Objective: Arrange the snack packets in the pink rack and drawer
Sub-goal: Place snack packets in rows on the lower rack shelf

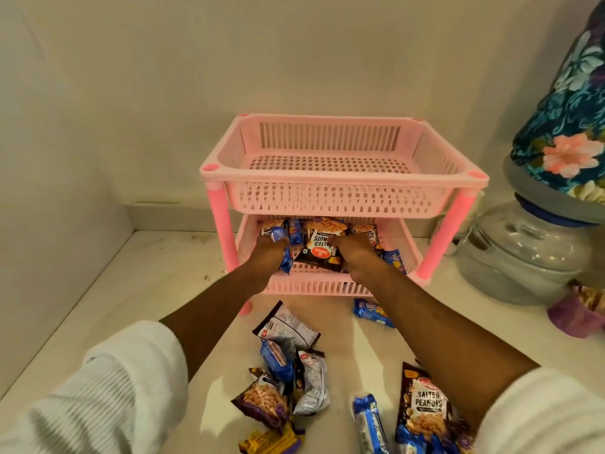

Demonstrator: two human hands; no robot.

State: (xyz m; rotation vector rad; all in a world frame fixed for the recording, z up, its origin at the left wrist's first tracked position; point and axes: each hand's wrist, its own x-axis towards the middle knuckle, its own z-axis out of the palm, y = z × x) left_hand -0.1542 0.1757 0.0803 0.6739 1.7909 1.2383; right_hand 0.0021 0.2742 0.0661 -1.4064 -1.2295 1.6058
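Both grips inside lower tray [314, 285].

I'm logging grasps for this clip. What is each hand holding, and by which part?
The left hand grips a blue packet around its middle. The right hand rests on the peanut packet in the lower basket; its grip cannot be told.
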